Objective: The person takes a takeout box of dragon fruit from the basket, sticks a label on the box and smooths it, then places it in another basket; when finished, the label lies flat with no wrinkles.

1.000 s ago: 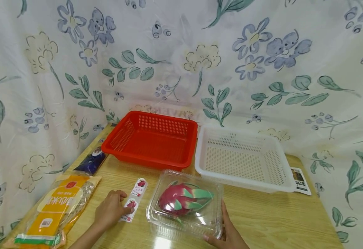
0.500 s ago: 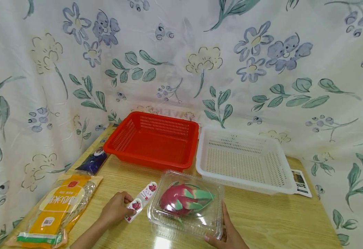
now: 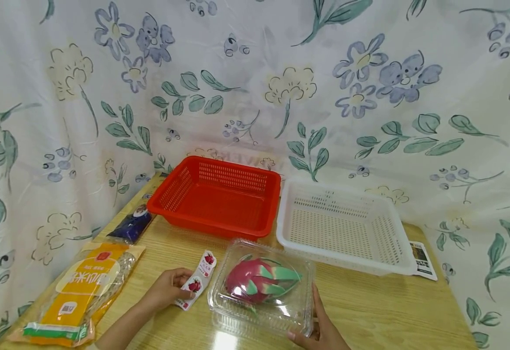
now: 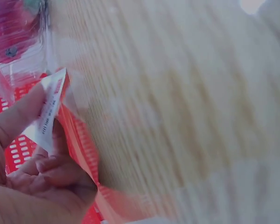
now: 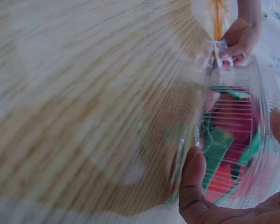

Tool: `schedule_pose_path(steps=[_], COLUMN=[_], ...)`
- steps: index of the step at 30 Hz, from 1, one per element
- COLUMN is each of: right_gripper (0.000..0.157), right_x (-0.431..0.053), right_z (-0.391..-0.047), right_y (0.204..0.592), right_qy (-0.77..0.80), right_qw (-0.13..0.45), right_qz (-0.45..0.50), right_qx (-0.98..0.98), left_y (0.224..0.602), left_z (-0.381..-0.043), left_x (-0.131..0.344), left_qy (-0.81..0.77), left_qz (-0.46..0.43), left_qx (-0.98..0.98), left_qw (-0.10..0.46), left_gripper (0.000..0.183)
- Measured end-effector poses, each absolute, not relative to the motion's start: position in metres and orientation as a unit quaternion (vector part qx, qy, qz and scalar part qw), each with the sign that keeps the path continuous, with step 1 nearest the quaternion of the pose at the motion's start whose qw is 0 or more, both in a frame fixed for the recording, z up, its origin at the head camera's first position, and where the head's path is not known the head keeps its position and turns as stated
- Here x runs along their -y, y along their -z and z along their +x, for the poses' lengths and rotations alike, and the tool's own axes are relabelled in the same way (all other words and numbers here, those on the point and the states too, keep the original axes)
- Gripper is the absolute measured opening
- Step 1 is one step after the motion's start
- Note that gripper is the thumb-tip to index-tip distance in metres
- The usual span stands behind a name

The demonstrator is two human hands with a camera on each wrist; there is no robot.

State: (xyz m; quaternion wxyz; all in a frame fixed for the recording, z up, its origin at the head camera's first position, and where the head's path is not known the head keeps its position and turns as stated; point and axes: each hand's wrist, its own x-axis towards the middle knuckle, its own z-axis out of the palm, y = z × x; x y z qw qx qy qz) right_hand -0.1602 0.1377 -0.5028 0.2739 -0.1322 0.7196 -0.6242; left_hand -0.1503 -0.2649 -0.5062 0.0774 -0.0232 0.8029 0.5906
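My left hand [image 3: 167, 291] pinches a strip of round white stickers [image 3: 204, 268] printed with red fruit, between thumb and fingers. In the left wrist view the strip's pale lower end [image 4: 47, 109] stands tilted in the pinch. Just right of it on the table is a closed clear plastic clamshell box [image 3: 293, 311] with a pink and green dragon fruit [image 3: 247, 282] inside. My right hand [image 3: 320, 326] holds the box's right end, and in the right wrist view the thumb [image 5: 194, 170] lies along one side with a finger across from it.
Behind the box stand a red plastic basket [image 3: 222, 228] and a white one [image 3: 347, 260]. A yellow-labelled food bag [image 3: 80, 287] and a dark blue packet [image 3: 130, 226] lie at the left. A printed card [image 3: 422, 260] is partly under the white basket. A floral curtain [image 3: 255, 97] surrounds the table [image 3: 377, 311].
My left hand has taken up the sticker strip, swung its far end toward the box and then back somewhat, and shifted right. The right hand and box keep their place.
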Motion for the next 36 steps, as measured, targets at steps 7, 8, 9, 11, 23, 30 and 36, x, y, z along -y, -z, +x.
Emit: schedule_pose_path(steps=[7, 8, 9, 11, 23, 30, 36], right_gripper=[0.116, 0.116, 0.117, 0.117, 0.106, 0.083, 0.075], right_x=[-0.141, -0.142, -0.143, -0.144, -0.134, -0.120, -0.099], right_z=[-0.161, -0.161, -0.162, -0.162, -0.161, -0.158, -0.157], right_y=[0.499, 0.498, 0.496, 0.491, 0.446, 0.435, 0.432], right_qy=[0.591, 0.582, 0.573, 0.554, 0.426, 0.516, 0.534], right_qw=[0.265, 0.261, 0.255, 0.233, -0.192, -0.133, -0.037], right_qz=[-0.125, -0.125, -0.123, -0.117, -0.210, -0.359, -0.430], right_qx=[-0.752, -0.760, -0.769, -0.791, -0.859, -0.766, -0.727], left_y=[0.502, 0.499, 0.497, 0.490, 0.434, 0.424, 0.425], left_z=[-0.150, -0.150, -0.150, -0.149, -0.131, -0.120, -0.118], left_x=[0.268, 0.268, 0.268, 0.268, 0.235, 0.196, 0.166], left_qy=[-0.625, -0.625, -0.624, -0.627, -0.655, -0.680, -0.703], left_qz=[-0.037, -0.038, -0.039, -0.035, 0.039, 0.096, 0.150], left_qx=[-0.770, -0.770, -0.770, -0.769, -0.746, -0.716, -0.684], left_qw=[0.122, 0.125, 0.124, 0.121, 0.108, 0.123, 0.126], left_gripper=[0.069, 0.070, 0.071, 0.071, 0.066, 0.059, 0.052])
